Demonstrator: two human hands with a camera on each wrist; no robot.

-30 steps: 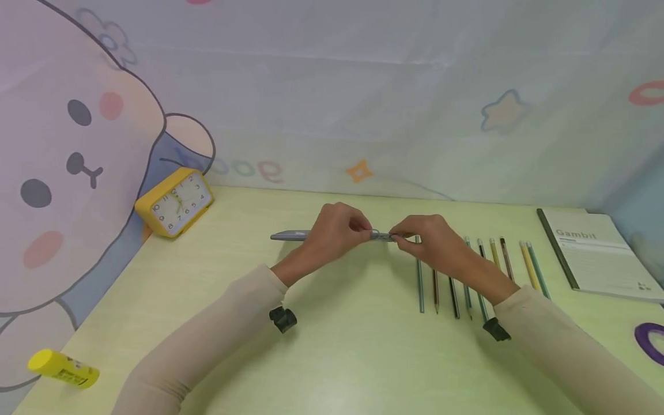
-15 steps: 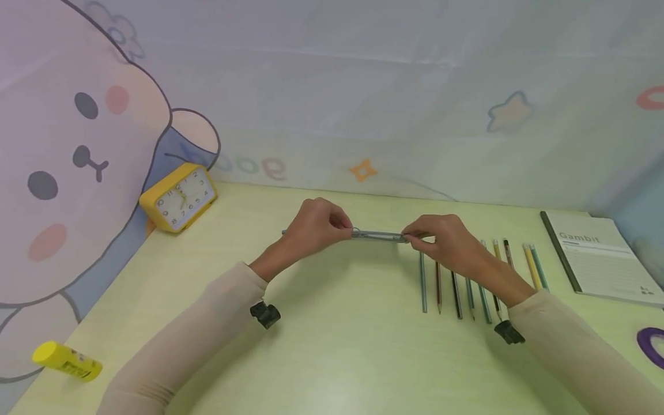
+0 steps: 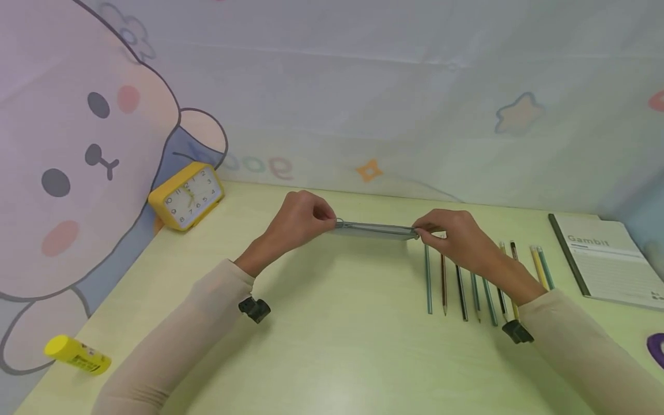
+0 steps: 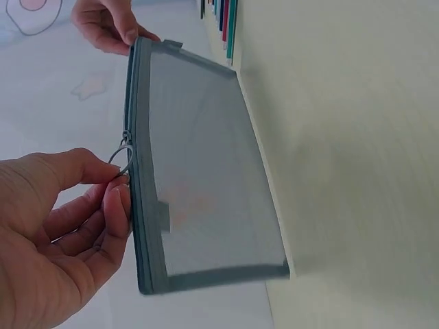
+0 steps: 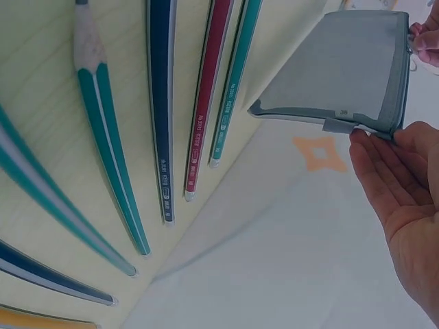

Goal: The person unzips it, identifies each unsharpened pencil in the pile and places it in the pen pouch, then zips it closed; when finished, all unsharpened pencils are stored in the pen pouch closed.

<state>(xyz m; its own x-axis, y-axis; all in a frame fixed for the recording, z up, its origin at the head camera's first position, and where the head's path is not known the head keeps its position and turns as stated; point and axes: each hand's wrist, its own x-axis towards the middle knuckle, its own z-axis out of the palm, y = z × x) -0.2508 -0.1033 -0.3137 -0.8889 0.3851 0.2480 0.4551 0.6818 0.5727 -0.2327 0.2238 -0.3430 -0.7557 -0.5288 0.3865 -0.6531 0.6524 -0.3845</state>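
A grey zip pouch (image 3: 374, 234) with see-through sides and dark trim stands on edge, zip side up, at the back of the table. My left hand (image 3: 301, 223) pinches the ring (image 4: 123, 159) on the zip slider between thumb and fingertips. At the pouch's right end, my right hand (image 3: 452, 237) pinches the top corner beside a small fabric tab (image 5: 338, 126). In the left wrist view, the pouch's lower edge meets the tabletop. Between the hands run two dark zip edges; how far they part is hard to tell.
Several pencils lie side by side under and beside the right forearm, a teal one (image 3: 428, 282) leftmost. A notebook (image 3: 609, 253) and a purple ring (image 3: 656, 349) lie at right. A yellow clock (image 3: 188, 196) and yellow glue stick (image 3: 78, 354) are at left; a printed cloth hangs behind.
My left hand has moved left along the pouch's top with the zip ring, away from the right hand. The right hand keeps its hold on the corner, shifting slightly right in view.
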